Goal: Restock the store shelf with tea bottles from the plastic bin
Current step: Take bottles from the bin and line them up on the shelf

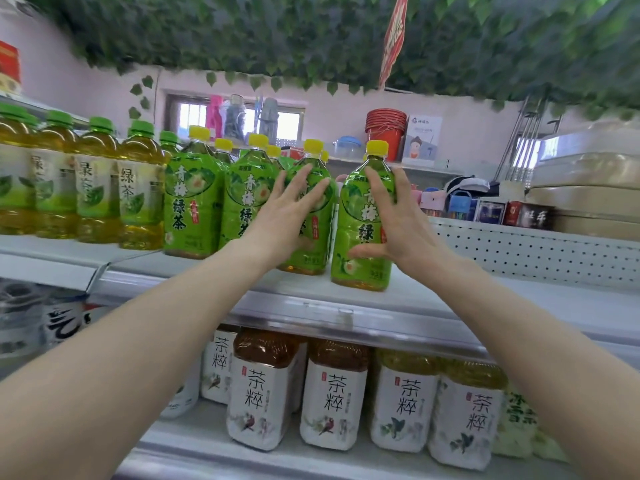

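Several green-labelled tea bottles with yellow caps stand in a row on the white upper shelf [485, 299]. My left hand [287, 216] lies with straight, spread fingers against the front of one bottle [306, 261] in that row. My right hand [398, 223] rests on the rightmost bottle [360, 216], which stands upright nearer the shelf's front edge; the fingers reach up its right side and the thumb stretches across its lower front. The plastic bin is not in view.
Green-capped tea bottles [97, 188] fill the upper shelf to the left. White-labelled tea bottles [332, 393] line the lower shelf. A perforated white panel [519, 251] backs bare shelf space to the right of my right hand. Boxes and red buckets [386, 129] stand behind.
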Tool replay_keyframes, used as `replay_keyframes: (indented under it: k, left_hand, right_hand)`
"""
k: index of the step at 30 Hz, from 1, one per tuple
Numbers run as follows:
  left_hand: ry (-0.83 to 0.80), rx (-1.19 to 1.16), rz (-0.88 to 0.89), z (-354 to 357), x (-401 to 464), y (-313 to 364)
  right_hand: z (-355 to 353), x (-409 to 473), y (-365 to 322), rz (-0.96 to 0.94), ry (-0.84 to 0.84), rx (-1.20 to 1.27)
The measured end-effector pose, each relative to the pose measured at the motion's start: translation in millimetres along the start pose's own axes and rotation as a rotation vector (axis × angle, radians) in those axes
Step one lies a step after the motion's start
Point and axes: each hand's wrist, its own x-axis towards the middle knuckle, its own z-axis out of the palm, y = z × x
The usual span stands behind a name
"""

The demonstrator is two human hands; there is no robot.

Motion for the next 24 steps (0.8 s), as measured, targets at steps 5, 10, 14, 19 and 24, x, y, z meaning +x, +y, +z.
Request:
replay_keyframes:
  k: [5,10,14,19,24]
  left_hand:
    - [0.030,-0.011,-0.015,2.6,0.9,-0.1]
    - [0.073,0.020,-0.030,8.2,2.3,4.5]
    - [0.085,0.053,-0.046,9.8,1.2,7.5]
    - [0.083,0.080,-0.032,11.8,-1.6,7.2]
    - [0.095,0.026,-0.032,12.1,-10.3,9.5]
  right_hand:
    - [10.0,7.2,7.5,-0.017,0.021,0.031]
    - [17.7,13.1,11.6,-0.009,0.020,0.026]
    - [20.3,15.9,13.2,-0.013,-0.016,0.045]
    - [16.9,11.3,13.6,-0.030,-0.039,0.003]
    - [-1.8,2.6,13.9,-0.044,-0.105,-0.059]
